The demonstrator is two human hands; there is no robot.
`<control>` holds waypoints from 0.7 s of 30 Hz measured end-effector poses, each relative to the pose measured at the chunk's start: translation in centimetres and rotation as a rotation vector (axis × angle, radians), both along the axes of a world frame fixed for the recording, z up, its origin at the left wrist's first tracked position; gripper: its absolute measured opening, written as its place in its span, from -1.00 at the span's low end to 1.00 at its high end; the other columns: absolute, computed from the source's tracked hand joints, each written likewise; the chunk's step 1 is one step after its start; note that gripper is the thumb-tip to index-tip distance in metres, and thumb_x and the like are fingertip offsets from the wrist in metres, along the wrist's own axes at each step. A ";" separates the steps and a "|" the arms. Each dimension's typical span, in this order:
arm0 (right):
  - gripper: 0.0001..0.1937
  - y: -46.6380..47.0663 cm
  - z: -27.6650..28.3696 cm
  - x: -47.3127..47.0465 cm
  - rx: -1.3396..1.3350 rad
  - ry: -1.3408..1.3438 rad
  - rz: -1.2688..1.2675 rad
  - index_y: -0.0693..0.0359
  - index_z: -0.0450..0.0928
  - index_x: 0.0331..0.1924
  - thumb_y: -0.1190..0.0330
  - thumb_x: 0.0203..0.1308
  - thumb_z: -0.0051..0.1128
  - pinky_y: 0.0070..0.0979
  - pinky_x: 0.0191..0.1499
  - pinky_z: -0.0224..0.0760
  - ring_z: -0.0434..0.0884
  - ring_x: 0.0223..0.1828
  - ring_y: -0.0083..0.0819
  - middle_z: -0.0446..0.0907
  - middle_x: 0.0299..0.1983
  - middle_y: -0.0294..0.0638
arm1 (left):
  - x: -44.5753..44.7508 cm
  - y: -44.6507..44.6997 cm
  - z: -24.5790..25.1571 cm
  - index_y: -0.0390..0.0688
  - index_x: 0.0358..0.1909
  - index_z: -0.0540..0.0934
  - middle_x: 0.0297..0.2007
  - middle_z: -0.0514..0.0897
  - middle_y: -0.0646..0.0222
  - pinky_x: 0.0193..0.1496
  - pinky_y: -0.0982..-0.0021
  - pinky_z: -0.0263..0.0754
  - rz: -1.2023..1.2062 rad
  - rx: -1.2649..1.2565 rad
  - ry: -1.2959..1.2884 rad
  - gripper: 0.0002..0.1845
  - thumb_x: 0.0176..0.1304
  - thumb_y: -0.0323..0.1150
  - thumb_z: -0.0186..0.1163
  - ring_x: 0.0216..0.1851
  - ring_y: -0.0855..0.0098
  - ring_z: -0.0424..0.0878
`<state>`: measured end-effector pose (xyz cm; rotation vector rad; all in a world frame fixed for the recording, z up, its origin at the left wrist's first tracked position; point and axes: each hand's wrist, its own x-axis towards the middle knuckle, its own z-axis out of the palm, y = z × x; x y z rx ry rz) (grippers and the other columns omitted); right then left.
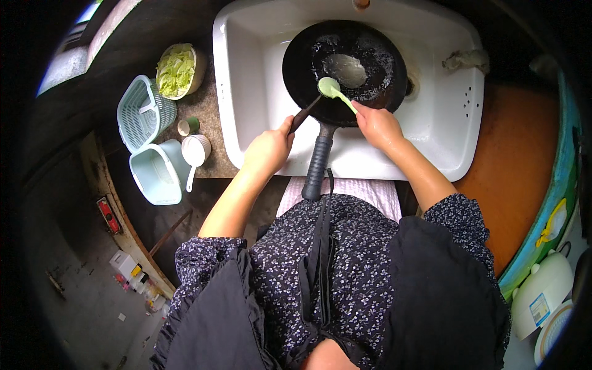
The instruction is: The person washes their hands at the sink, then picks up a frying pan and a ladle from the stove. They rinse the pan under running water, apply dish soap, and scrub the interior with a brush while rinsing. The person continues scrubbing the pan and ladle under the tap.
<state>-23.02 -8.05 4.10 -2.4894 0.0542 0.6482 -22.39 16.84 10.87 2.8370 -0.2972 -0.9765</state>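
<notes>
A black frying pan [296, 74] with a ribbed handle rests in the white sink [252, 92], its handle pointing towards me over the front rim. My left hand [269, 150] grips the dark handle of a metal ladle [346, 70], whose bowl lies in the pan among wet, bubbly patches. My right hand [377, 126] holds a pale green scrubbing brush [329, 87] by its handle. The brush head is over the left part of the pan, beside the ladle's shaft; whether it touches the ladle I cannot tell.
Left of the sink are a bowl of leafy greens [178, 71], a light blue basket [159, 108], a light blue tub [159, 173], a green-sided cup [188, 126] and a white handled cup [195, 150]. A cloth [465, 60] hangs on the sink's right rim, above an orange-brown surface [508, 175].
</notes>
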 end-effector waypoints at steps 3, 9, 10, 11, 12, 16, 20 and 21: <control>-0.64 -0.8 -0.7 0.8 -0.118 0.043 -0.013 -0.11 0.47 0.11 0.24 0.24 -0.16 -0.09 -0.33 0.47 0.61 -0.42 -0.02 0.62 -0.44 -0.01 | 0.0 0.1 -0.2 0.03 0.25 0.31 -0.47 0.63 0.01 -0.27 0.02 0.48 -0.015 -0.020 -0.018 -0.54 0.31 -0.20 -0.04 -0.40 -0.01 0.61; -0.64 1.7 0.9 -3.5 0.135 -0.225 0.114 -0.15 0.47 0.10 0.20 0.21 -0.05 -0.08 -0.43 0.47 0.58 -0.55 -0.02 0.58 -0.59 -0.07 | 0.5 0.2 0.0 0.00 0.25 0.31 -0.45 0.64 0.00 -0.26 0.02 0.48 0.002 0.006 -0.011 -0.53 0.30 -0.21 -0.03 -0.38 -0.02 0.61; -0.65 1.5 0.8 -3.6 0.082 -0.206 0.130 -0.13 0.48 0.10 0.21 0.22 -0.07 -0.08 -0.45 0.46 0.58 -0.56 -0.03 0.58 -0.60 -0.07 | 0.4 0.2 -0.2 -0.01 0.25 0.31 -0.45 0.64 0.00 -0.25 0.02 0.48 0.004 -0.006 -0.004 -0.53 0.30 -0.21 -0.02 -0.38 -0.02 0.61; -0.66 1.1 0.7 -3.5 0.029 -0.186 0.146 -0.12 0.49 0.09 0.22 0.23 -0.09 -0.09 -0.47 0.45 0.58 -0.57 -0.04 0.58 -0.60 -0.07 | 0.2 0.3 -0.4 -0.01 0.25 0.31 -0.45 0.64 0.00 -0.25 0.02 0.48 0.007 -0.017 0.002 -0.53 0.30 -0.21 -0.02 -0.38 -0.02 0.61; -0.67 0.8 0.4 -2.8 -0.047 -0.148 0.104 -0.10 0.49 0.08 0.23 0.24 -0.11 -0.09 -0.50 0.44 0.58 -0.58 -0.04 0.58 -0.61 -0.07 | 0.2 0.3 -0.4 -0.02 0.24 0.31 -0.45 0.64 -0.01 -0.25 0.02 0.47 0.009 -0.027 0.008 -0.53 0.30 -0.21 -0.02 -0.38 -0.02 0.60; -0.67 0.9 -0.1 -1.3 -0.126 -0.143 0.064 -0.05 0.49 0.07 0.25 0.26 -0.16 -0.09 -0.52 0.42 0.58 -0.59 -0.05 0.58 -0.62 -0.08 | 0.5 0.0 0.1 0.00 0.24 0.32 -0.43 0.64 -0.01 -0.23 0.03 0.47 -0.007 -0.040 0.016 -0.54 0.30 -0.20 -0.03 -0.36 -0.02 0.60; -0.68 0.7 1.0 -1.9 -0.104 -0.107 0.156 -0.02 0.49 0.06 0.27 0.27 -0.20 -0.08 -0.49 0.43 0.59 -0.56 -0.06 0.59 -0.59 -0.08 | 0.5 0.3 0.0 0.03 0.24 0.32 -0.42 0.64 0.01 -0.23 0.03 0.48 -0.006 -0.004 0.014 -0.55 0.30 -0.20 -0.04 -0.36 -0.02 0.60; -0.68 0.0 0.9 -1.4 -0.135 -0.087 0.161 -0.02 0.49 0.05 0.27 0.27 -0.21 -0.08 -0.48 0.43 0.60 -0.55 -0.06 0.59 -0.58 -0.08 | 0.5 0.4 -0.2 0.04 0.24 0.32 -0.42 0.64 0.01 -0.23 0.03 0.48 -0.007 -0.024 0.008 -0.55 0.31 -0.20 -0.04 -0.35 -0.01 0.61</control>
